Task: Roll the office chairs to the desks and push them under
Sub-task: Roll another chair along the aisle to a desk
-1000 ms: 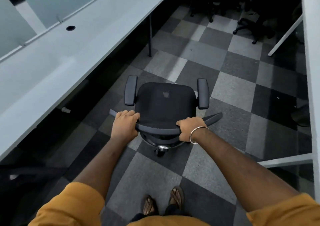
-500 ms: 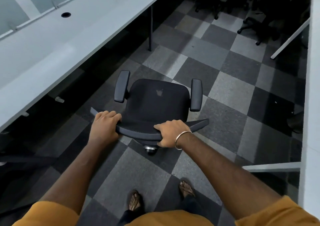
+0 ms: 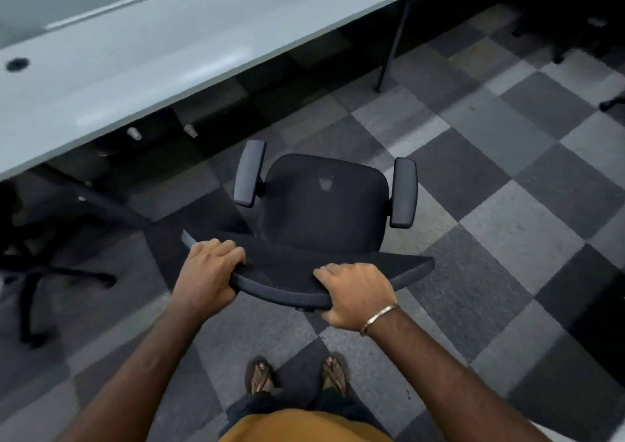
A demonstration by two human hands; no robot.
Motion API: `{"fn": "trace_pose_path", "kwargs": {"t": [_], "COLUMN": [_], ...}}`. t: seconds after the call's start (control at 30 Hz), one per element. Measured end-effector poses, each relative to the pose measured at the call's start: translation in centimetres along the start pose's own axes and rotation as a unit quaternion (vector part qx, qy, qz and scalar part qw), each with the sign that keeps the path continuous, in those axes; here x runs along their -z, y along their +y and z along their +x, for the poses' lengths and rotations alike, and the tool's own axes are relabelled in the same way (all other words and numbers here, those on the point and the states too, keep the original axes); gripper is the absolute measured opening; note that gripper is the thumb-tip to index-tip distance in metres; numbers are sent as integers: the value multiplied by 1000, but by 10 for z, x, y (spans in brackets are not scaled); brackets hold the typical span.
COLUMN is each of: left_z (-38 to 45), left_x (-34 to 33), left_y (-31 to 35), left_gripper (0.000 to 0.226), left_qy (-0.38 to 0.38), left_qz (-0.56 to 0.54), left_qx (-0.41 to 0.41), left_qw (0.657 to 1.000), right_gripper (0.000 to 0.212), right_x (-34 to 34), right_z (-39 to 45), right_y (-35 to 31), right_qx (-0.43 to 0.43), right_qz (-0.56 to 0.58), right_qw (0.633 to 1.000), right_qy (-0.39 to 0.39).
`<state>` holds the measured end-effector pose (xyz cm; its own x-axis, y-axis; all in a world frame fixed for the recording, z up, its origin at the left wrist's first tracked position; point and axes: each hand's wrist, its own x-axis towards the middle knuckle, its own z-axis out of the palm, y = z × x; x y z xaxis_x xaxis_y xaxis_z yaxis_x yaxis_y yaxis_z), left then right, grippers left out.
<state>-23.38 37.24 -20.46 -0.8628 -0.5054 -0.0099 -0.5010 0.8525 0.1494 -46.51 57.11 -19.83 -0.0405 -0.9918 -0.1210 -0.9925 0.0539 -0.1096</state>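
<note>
Your left hand is curling its fingers over the top edge of the backrest, thumb tucked under the rim, gripping it tight. Your right hand is doing the same toward the 3 o'clock end of that edge, knuckles up and fingers wrapped over the rim, with a thin metal bangle sitting on the wrist.

The office chair you are holding is standing at the middle of the view, on the checkered grey carpet tiles. It is black all over: a curved backrest with pointed ends, a rounded fabric seat with a pale worn patch near its front, and two padded armrests, one at 11 o'clock of the seat and the other at 2 o'clock. Its seat is pointing toward 12 o'clock, at the long pale desk running from 9 o'clock up to 1 o'clock. The chair is near the desk edge but not yet under it. No brand or writing is readable on it.

Another black chair base is sitting partly under the desk at 9 o'clock. Your sandalled feet are standing at 6 o'clock, just behind the backrest.
</note>
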Motion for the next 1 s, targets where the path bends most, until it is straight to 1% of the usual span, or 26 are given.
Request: {"fn": "trace_pose_path", "kwargs": {"t": [0.1,0.17,0.3,0.4,0.53,0.63,0.83,0.93,1.0], "left_z": [-35,-56,-92,-114,-139,-149,-164,-173,-182], "left_x": [-2,-3,-2,-2,-4,-4,-6,-8,-8], "left_y": [20,29,40,40,34,27,13,8,8], "left_gripper": [27,30,35,38,35,37,32,31,32], "left_qy": [1,-2,-6,-6,-5,1,43,53,56], "left_qz": [-22,-36,-52,-58,-56,-53,-44,-46,-47], "left_qx": [45,76,110,117,110,115,125,135,142], "left_qw": [999,996,993,991,992,992,990,988,987], "right_gripper": [48,49,55,56,51,47,42,46,56], "right_x": [-5,-9,-15,-20,-22,-17,-18,-16,-15], "right_z": [-15,-22,-35,-42,-49,-44,-27,-17,-13], "right_y": [-2,-6,-23,-37,-53,-60,-72,-78,-82], "right_qx": [38,62,103,122,145,150,153,161,165], "right_qz": [5,12,12,6,-1,-11,-31,-38,-38], "right_qw": [999,998,995,992,989,988,986,985,985], "right_qy": [2,2,5,9,32,40,65,52,42]}}
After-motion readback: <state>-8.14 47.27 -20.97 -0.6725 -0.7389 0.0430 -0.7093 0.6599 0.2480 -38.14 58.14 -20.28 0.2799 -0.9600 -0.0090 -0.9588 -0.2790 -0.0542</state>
